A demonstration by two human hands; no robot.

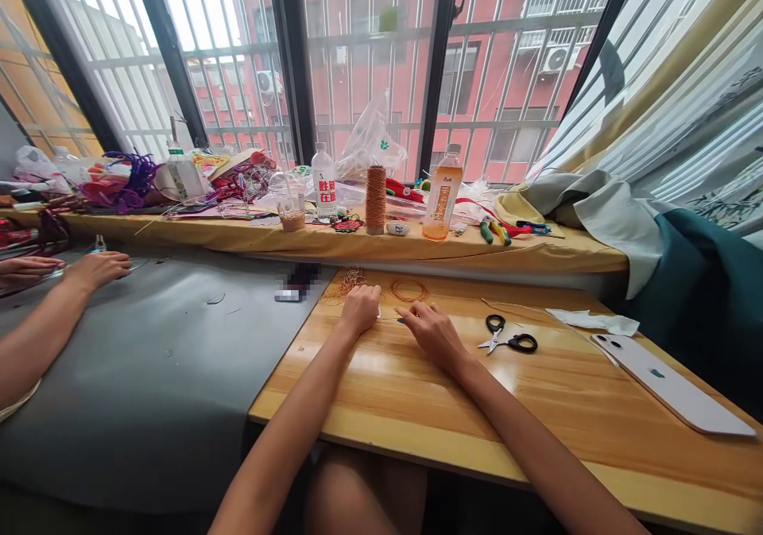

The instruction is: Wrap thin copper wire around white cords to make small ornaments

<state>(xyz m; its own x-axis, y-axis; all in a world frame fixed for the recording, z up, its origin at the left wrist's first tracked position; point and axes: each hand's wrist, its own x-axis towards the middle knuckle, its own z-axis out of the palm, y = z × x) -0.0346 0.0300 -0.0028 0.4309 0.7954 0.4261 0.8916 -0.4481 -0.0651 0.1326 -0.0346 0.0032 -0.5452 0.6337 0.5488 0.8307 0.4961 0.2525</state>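
Observation:
On the wooden board, my left hand (361,308) is closed, its fingertips mostly hidden behind its back; a small white bit shows at them. My right hand (434,332) pinches toward it, thumb and forefinger together. A thin cord (389,317) runs between the two hands, just above the board. A small dark sliver, too small to name, shows under my right fingertips. Just beyond the hands lies a coil of orange-brown cord (408,290). A tangle of short cord pieces (351,281) is behind my left hand. Black-handled scissors (504,336) lie partly open to the right.
A pale phone (673,384) and a tissue (593,320) lie at right. Along the sill stand a spool of brown cord (375,201), a bottle of orange drink (442,195), a water bottle (323,181) and pliers (496,233). At left, another person's hands (95,269) work over a grey mat (179,368).

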